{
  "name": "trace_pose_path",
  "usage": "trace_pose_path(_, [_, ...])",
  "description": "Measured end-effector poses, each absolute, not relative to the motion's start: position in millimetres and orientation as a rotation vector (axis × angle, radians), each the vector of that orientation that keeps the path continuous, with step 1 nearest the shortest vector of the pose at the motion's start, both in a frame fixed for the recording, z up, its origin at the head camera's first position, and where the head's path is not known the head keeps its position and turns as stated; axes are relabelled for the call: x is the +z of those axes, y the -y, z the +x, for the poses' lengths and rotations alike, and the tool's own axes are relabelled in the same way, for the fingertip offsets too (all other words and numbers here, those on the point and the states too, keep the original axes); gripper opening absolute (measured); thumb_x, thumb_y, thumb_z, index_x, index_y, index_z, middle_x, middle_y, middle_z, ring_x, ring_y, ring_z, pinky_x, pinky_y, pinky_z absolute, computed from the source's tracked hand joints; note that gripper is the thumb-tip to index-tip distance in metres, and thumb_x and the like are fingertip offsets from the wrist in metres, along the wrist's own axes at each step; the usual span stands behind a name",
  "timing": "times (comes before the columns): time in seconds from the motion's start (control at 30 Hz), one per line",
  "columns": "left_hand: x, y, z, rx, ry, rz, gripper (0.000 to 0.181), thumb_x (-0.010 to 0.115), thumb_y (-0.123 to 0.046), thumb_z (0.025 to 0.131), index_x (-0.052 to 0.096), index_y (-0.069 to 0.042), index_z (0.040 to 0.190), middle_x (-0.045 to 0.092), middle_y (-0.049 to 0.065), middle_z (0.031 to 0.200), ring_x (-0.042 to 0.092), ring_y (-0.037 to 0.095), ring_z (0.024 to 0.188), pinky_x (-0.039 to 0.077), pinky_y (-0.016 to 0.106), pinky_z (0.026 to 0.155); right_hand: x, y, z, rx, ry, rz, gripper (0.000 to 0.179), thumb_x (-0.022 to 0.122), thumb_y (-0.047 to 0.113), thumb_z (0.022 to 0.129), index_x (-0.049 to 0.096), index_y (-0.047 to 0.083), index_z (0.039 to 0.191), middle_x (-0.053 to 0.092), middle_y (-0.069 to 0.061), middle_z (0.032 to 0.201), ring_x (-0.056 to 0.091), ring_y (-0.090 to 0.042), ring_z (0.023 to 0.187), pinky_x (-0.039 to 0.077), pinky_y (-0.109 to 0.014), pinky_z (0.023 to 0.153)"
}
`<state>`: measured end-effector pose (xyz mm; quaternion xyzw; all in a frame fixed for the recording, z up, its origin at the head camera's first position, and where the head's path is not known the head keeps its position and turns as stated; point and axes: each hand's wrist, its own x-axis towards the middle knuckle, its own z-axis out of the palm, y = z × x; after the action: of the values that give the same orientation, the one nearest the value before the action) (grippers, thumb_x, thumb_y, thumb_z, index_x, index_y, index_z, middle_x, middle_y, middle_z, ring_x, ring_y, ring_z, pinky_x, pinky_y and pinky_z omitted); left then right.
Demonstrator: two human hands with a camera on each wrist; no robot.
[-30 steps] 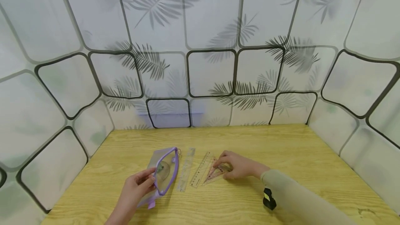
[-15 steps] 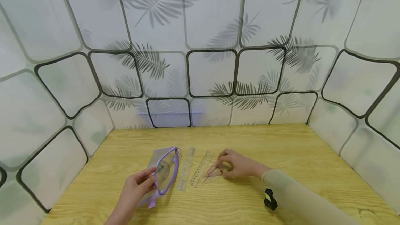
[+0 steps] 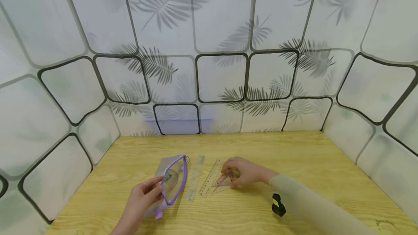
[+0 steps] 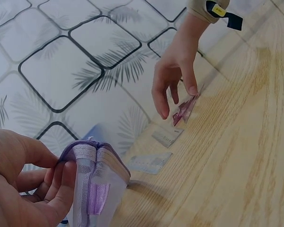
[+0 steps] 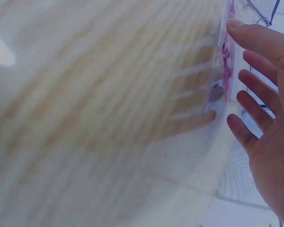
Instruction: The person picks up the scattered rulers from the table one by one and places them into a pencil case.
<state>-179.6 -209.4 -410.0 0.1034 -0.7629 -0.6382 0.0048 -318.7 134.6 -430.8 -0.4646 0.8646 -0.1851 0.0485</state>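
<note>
I have the left hand (image 3: 142, 196) pinching the purple pouch (image 3: 162, 166) by its rim. At three o'clock from it, past two clear rulers (image 3: 195, 177), the pink set square (image 3: 225, 181) sits under the right hand (image 3: 245, 173), thumb and fingers curved about it; blur hides from me how firmly. I'd judge it light, stiff, slippery, best taken by opposite edges.

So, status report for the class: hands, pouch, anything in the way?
Left fingers holding pouch, purple mouth open. Right fingers gripping pink-marked set square. In between: two clear rulers.
</note>
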Motion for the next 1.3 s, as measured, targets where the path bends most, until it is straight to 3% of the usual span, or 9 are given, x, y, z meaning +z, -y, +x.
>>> trace_pose_path(0.17, [-410.9, 210.5, -179.0, -2.002, 2.386, 0.302, 0.039, 0.056, -0.004, 0.098, 0.054, 0.009, 0.135, 0.067, 0.014, 0.109, 0.065, 0.018, 0.094, 0.061, 0.025, 0.077, -425.2, -125.1, -321.9, -0.501, -2.597, -1.453, 0.046, 0.080, 0.027, 0.082, 0.065, 0.014, 0.123, 0.064, -0.001, 0.117, 0.057, -0.013, 0.097, 0.050, -0.030, 0.090])
trace_pose_path(0.33, [-412.8, 211.8, -178.8, -2.006, 2.387, 0.301, 0.038, 0.056, -0.003, 0.098, 0.055, 0.009, 0.134, 0.067, 0.015, 0.110, 0.065, 0.018, 0.094, 0.061, 0.025, 0.076, -422.2, -118.8, -324.1, -0.481, -2.570, -1.386, 0.049, 0.083, 0.029, 0.079, 0.067, 0.014, 0.122, 0.063, 0.000, 0.117, 0.056, -0.012, 0.098, 0.049, -0.022, 0.086])
trace_pose_path(0.77, [-410.5, 211.7, -179.7, -2.016, 2.384, 0.325, 0.038, 0.055, -0.004, 0.098, 0.055, 0.008, 0.134, 0.065, 0.019, 0.119, 0.065, 0.020, 0.096, 0.061, 0.025, 0.077, -424.6, -124.6, -330.3, -0.505, -2.566, -1.341, 0.044, 0.082, 0.030, 0.081, 0.070, 0.018, 0.121, 0.062, 0.001, 0.114, 0.056, -0.010, 0.099, 0.051, -0.025, 0.088])
trace_pose_path(1.3, [-406.5, 211.3, -178.7, -2.020, 2.394, 0.327, 0.038, 0.055, -0.006, 0.099, 0.055, 0.007, 0.134, 0.064, 0.017, 0.117, 0.064, 0.018, 0.094, 0.061, 0.025, 0.078, -425.0, -123.7, -331.3, -0.554, -2.570, -1.320, 0.033, 0.081, 0.028, 0.081, 0.073, 0.020, 0.112, 0.064, 0.005, 0.108, 0.061, -0.007, 0.095, 0.054, -0.023, 0.085])
